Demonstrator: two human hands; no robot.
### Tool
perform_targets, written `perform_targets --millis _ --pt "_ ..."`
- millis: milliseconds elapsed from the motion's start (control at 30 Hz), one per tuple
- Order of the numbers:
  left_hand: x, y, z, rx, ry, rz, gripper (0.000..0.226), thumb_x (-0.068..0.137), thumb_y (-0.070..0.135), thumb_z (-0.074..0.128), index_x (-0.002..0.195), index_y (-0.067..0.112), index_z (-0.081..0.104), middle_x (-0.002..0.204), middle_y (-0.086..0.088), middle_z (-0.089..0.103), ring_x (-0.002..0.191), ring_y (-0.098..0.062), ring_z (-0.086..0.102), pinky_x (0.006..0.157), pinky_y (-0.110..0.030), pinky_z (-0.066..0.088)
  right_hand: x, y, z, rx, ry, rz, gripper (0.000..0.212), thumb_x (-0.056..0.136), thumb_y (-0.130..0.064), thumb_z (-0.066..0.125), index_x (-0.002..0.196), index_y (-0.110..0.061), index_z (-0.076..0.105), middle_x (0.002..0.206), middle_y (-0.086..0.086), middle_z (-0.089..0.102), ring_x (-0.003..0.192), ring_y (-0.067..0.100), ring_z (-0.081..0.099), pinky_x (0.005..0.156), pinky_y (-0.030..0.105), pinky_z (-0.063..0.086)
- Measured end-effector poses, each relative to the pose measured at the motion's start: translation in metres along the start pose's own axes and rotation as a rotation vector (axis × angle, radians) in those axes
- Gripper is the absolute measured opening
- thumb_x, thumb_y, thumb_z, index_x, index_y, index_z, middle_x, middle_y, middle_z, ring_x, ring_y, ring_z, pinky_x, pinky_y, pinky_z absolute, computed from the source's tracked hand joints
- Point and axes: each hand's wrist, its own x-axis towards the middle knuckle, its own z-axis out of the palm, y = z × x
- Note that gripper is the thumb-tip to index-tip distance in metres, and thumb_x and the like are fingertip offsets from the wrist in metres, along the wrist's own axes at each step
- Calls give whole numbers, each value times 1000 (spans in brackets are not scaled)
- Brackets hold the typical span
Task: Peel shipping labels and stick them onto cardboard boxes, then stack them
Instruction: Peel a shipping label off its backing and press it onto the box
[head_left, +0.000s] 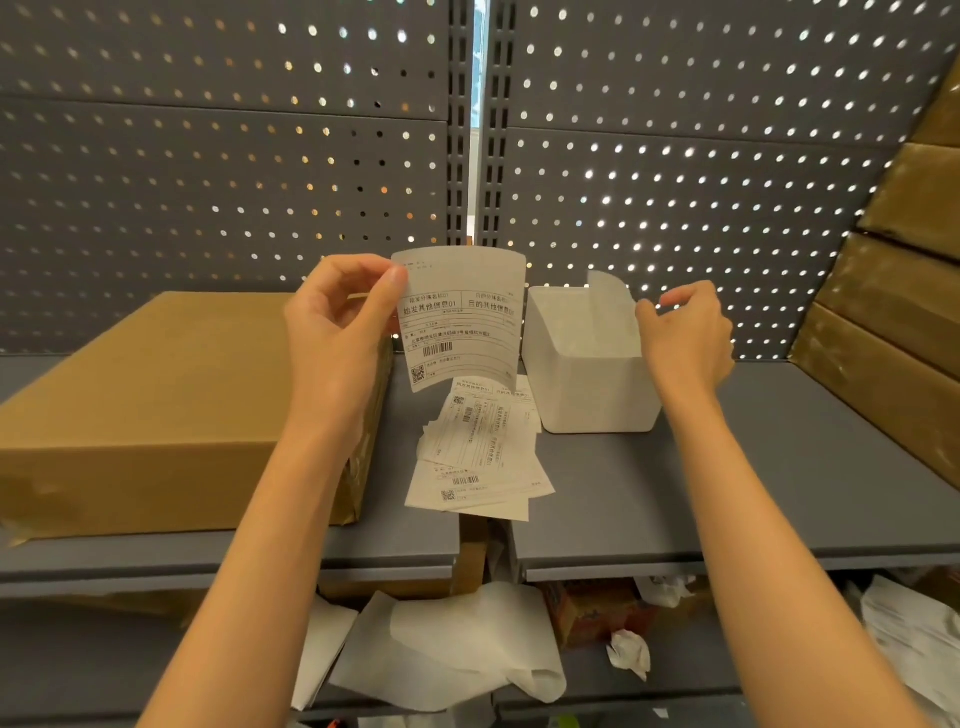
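Here, a shipping label (460, 317) is pinched by the left hand (337, 332) just left of the white box (587, 364). A thin backing sheet (613, 296) above that box is pinched by the right hand (685, 332).

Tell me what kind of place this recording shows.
Probably a packing or shipping station: grey perforated metal shelving, a flat brown cardboard box, a pile of white printed shipping labels, and stacked brown cartons.
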Motion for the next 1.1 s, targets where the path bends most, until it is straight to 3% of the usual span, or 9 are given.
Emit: perform_targets --millis 167,267,367,433,567,800,933,1100 --pt "2 1 3 6 -14 0 5 90 13 60 87 15 61 86 0 67 82 -12 65 73 -24 54 -11 1 -6 151 -37 -73 13 86 -21 55 97 -15 59 76 -9 58 83 17 56 75 35 46" --pt "2 3 5 14 -11 -14 5 90 13 60 86 17 61 87 0 67 83 -12 65 74 -25 54 -28 -12 -13 427 -190 -163 3 85 -23 62 83 -22 60 77 -9 60 76 15 59 70 29 49" --pt "1 7 7 22 2 -25 5 91 13 60 86 17 61 87 0 67 83 -12 66 75 -26 55 -49 -31 -23 665 -383 -212 11 90 -26 61 86 -15 61 81 -4 61 69 7 59 61 14 45" --pt "0 11 7 39 5 -31 5 91 13 59 87 16 61 88 0 68 84 -13 66 75 -27 55 -60 -39 -27 755 -486 -223 13 91 -28 59 88 -15 62 82 -6 63 70 4 60 64 15 47" --pt "-3 20 3 45 20 -44 7 91 13 58 86 17 61 89 -2 67 85 -14 66 77 -30 55 -69 -44 -25 720 -581 -331 11 85 -26 67 93 -20 63 92 -8 66 86 5 63 78 19 52" --pt "-17 39 -17 86 64 -120 6 92 15 56 89 17 61 94 0 69 95 -17 67 81 -29 56 -83 -55 -13 798 -673 -401 6 85 -16 66 90 -18 62 93 -2 69 87 12 66 77 30 56" --pt "-21 47 -39 93 81 -172 16 90 11 57 105 8 60 108 -10 67 102 -19 66 85 -31 56 -93 -64 -3 873 -747 -364 5 87 -11 64 88 -16 62 93 1 70 85 9 67 70 19 53" --pt "-12 53 -71 139 32 -175 24 84 2 62 105 13 64 93 3 70 94 -12 67 81 -25 54 -108 -81 12 928 -754 -295 4 86 -10 66 89 -11 64 89 4 70 75 6 67 64 17 50"
